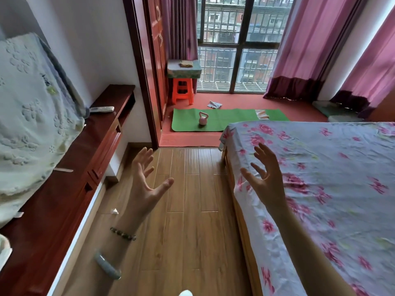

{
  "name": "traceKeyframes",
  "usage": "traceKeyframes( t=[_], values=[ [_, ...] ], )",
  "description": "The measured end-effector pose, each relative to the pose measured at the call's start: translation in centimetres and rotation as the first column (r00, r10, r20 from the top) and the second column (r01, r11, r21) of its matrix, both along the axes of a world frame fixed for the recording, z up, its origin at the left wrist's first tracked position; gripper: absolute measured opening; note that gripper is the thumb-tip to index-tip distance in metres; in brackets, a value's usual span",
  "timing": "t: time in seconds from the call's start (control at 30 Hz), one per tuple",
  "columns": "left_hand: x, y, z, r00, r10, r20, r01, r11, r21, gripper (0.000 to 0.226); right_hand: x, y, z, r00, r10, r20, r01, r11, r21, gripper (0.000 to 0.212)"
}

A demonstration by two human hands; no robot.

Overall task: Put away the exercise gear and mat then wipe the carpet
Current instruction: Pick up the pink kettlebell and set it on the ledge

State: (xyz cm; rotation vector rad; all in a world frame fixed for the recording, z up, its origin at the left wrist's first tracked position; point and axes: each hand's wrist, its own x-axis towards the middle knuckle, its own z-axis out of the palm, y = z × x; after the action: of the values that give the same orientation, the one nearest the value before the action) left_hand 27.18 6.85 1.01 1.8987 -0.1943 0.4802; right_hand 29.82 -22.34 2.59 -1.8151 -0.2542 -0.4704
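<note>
A green exercise mat lies flat on the red carpet by the window. A pink kettlebell stands upright on the mat's left part. Small pale gear rests on the mat further right, partly hidden by the bed. A crumpled light cloth lies on the carpet behind the mat. My left hand and my right hand are raised over the wooden floor, fingers spread, palms facing each other, holding nothing. Both are far from the mat.
A bed with a floral sheet fills the right side. A long red-brown cabinet runs along the left wall, with a remote on top. An orange stool carrying a cushioned box stands at the carpet's left. A paper scrap lies on the floor.
</note>
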Motion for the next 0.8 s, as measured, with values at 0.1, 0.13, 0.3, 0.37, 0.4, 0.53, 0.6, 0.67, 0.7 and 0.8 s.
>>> traceKeyframes(
  t=[0.1,0.13,0.3,0.37,0.4,0.53,0.6,0.67,0.7,0.8],
  values=[
    [4.7,1.0,0.4,1.000,-0.021,0.011,0.021,1.000,-0.007,0.094,4.1,1.2,0.2,1.000,-0.003,0.009,0.003,1.000,0.005,0.082],
    [6.1,1.2,0.3,1.000,-0.025,0.005,0.025,1.000,-0.013,0.093,5.4,1.5,0.3,1.000,0.000,0.011,0.000,1.000,0.002,0.085],
    [13.2,2.2,-0.4,0.999,-0.040,-0.007,0.039,0.999,-0.022,0.091,12.3,1.6,0.1,0.999,-0.033,-0.010,0.033,0.999,-0.003,0.086],
    [16.3,2.4,-0.9,0.999,-0.041,-0.012,0.041,0.999,-0.020,0.091,15.5,1.4,-0.4,0.998,-0.054,-0.018,0.054,0.999,-0.010,0.079],
    [18.0,2.4,-1.1,0.999,-0.041,-0.013,0.041,0.999,-0.019,0.092,17.2,1.3,-0.6,0.998,-0.062,-0.020,0.061,0.998,-0.018,0.076],
    [25.6,2.3,-1.6,0.999,-0.044,-0.033,0.043,0.999,-0.017,0.092,24.8,0.9,-1.2,0.999,-0.039,-0.014,0.039,0.999,-0.020,0.075],
    [29.9,2.0,-1.7,0.998,-0.037,-0.041,0.036,0.999,-0.021,0.094,29.2,0.9,-1.1,0.999,-0.020,-0.025,0.020,1.000,0.001,0.075],
    [34.3,1.7,-1.5,0.998,-0.032,-0.050,0.031,0.999,-0.021,0.095,33.7,0.8,-1.2,0.999,-0.006,-0.035,0.007,1.000,0.017,0.073],
    [36.4,1.4,-1.4,0.998,-0.033,-0.056,0.032,0.999,-0.016,0.095,35.9,0.7,-1.1,0.999,0.002,-0.037,-0.002,1.000,0.016,0.075],
    [42.6,0.5,-1.0,0.997,-0.040,-0.064,0.040,0.999,-0.005,0.097,42.1,0.5,-1.2,0.999,0.018,-0.043,-0.018,1.000,0.008,0.078]
  ],
)
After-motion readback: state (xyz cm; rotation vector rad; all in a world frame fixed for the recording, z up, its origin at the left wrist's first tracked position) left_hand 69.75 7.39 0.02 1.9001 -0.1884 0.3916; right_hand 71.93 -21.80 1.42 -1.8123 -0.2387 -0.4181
